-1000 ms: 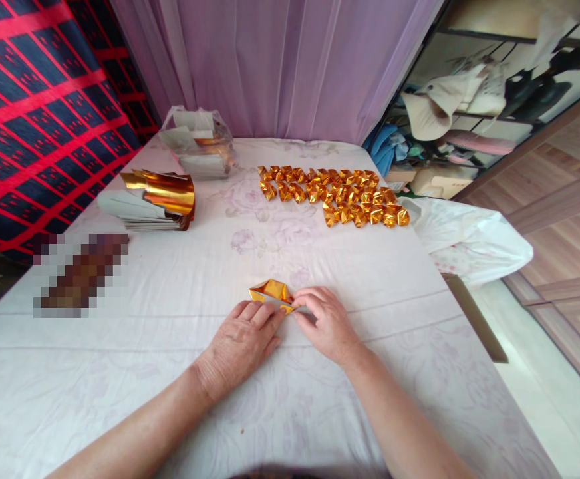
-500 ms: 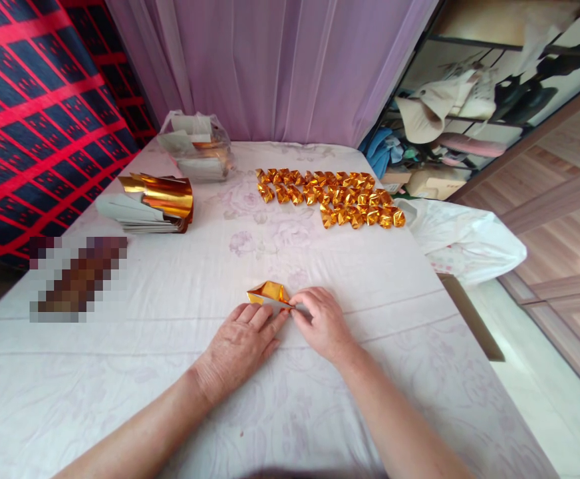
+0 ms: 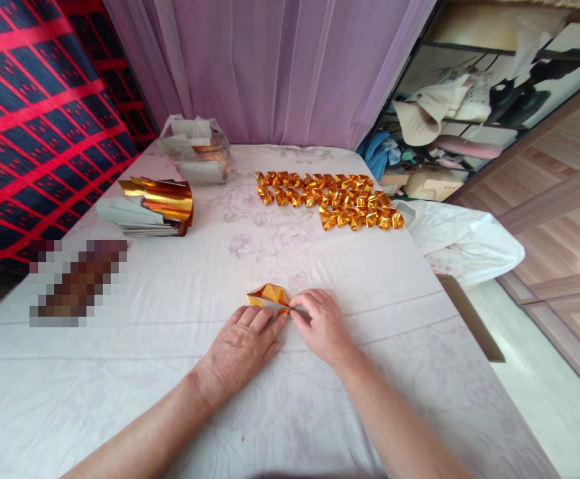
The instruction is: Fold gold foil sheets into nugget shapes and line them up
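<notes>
A small piece of gold foil paper [image 3: 269,295], partly folded, lies on the white flowered tablecloth [image 3: 170,372] in front of me. My left hand [image 3: 240,349] lies flat with its fingertips pressing the paper's near edge. My right hand [image 3: 322,326] pinches the paper's right corner between thumb and fingers. Farther back, several finished gold folded pieces [image 3: 330,197] lie in rows.
A stack of gold and silver sheets [image 3: 147,206] lies at the left, with a clear plastic bag of more sheets [image 3: 196,156] behind it. A blurred brown object [image 3: 78,281] sits near the left edge. A white plastic bag [image 3: 464,243] hangs off the right edge.
The gold paper has been pressed a little flatter and narrower under my fingers. Both hands stay in nearly the same spot; the view shifted slightly.
</notes>
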The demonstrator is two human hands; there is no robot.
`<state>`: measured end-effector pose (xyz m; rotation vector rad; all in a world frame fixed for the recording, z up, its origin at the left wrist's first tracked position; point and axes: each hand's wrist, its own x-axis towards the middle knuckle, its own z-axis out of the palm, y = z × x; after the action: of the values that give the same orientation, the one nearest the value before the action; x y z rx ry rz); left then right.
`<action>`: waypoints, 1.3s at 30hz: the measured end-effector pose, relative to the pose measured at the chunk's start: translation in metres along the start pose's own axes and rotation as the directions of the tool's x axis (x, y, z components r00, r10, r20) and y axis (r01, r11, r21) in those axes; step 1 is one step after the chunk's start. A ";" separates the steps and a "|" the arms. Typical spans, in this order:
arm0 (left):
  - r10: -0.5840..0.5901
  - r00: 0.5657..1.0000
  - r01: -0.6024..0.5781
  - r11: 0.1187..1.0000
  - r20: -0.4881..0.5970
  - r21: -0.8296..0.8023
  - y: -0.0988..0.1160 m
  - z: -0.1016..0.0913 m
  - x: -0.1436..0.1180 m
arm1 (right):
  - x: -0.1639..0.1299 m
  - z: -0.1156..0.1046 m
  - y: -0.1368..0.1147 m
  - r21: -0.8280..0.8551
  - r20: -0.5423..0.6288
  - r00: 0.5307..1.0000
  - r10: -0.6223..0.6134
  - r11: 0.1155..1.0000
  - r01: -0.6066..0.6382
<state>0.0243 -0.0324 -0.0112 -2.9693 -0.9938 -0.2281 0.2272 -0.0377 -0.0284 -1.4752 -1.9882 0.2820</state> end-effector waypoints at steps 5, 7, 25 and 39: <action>-0.013 1.000 0.013 0.999 0.012 -0.029 -0.001 -0.002 0.001 | 0.000 0.000 0.000 -0.006 0.008 1.000 0.006 1.000 -0.006; -0.011 1.000 0.012 1.000 0.018 -0.027 -0.001 -0.002 0.001 | 0.000 -0.001 0.000 -0.003 0.008 1.000 0.004 1.000 -0.004; -0.028 0.998 0.029 0.999 0.048 -0.018 0.000 -0.005 0.004 | 0.001 0.002 -0.002 -0.025 0.004 1.000 0.031 0.999 -0.031; -0.043 0.998 0.044 0.999 0.048 -0.030 0.001 -0.004 0.003 | 0.000 -0.001 0.004 0.059 0.012 1.000 -0.001 0.998 0.000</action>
<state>0.0269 -0.0311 -0.0066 -2.9968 -1.0708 -0.1762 0.2314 -0.0368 -0.0295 -1.4389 -1.9729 0.3472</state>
